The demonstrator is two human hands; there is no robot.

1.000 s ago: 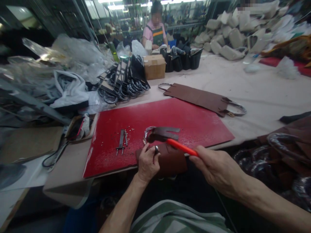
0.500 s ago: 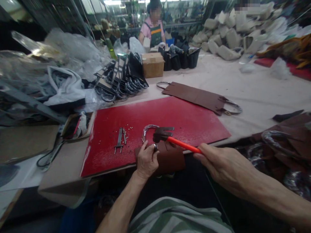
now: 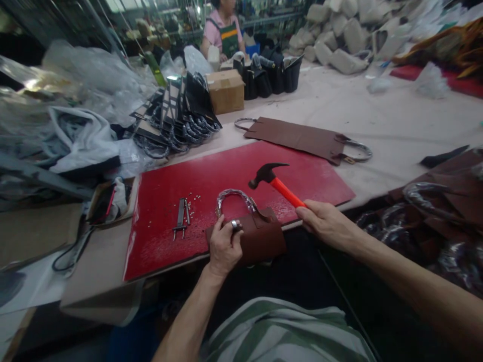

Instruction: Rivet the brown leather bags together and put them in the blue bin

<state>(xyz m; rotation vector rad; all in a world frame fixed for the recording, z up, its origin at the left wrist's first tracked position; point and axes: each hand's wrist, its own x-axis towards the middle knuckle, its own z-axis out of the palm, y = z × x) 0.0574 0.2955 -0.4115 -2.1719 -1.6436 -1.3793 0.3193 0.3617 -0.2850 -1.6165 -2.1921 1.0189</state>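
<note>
My left hand [image 3: 225, 246] is closed at the near edge of the red board, fingers pinched around a short silver metal tool [image 3: 236, 225] seen nearly end-on. Beneath this hand lies a brown leather bag piece [image 3: 262, 240], partly hanging over the board's edge. Its curved handle [image 3: 233, 193], wrapped in clear plastic, lies on the board. In my right hand [image 3: 320, 218] is a claw hammer [image 3: 281, 187] with an orange-red handle, gripped near its end. The hammer's head is raised above the board, to the right of my left hand and apart from the tool.
On the red board [image 3: 181, 173] lie a two-pronged metal tool [image 3: 179, 218] and scattered small studs. A flat brown bag panel [image 3: 294, 137] lies behind. Black bag parts [image 3: 173, 115], a cardboard box [image 3: 225, 91] and a person [image 3: 222, 32] are farther back. Brown pieces [image 3: 445, 211] are piled right.
The hammer has lifted away from above my left hand, toward the right, and its head has turned. More of the bag piece and its handle shows. The view has shifted slightly.
</note>
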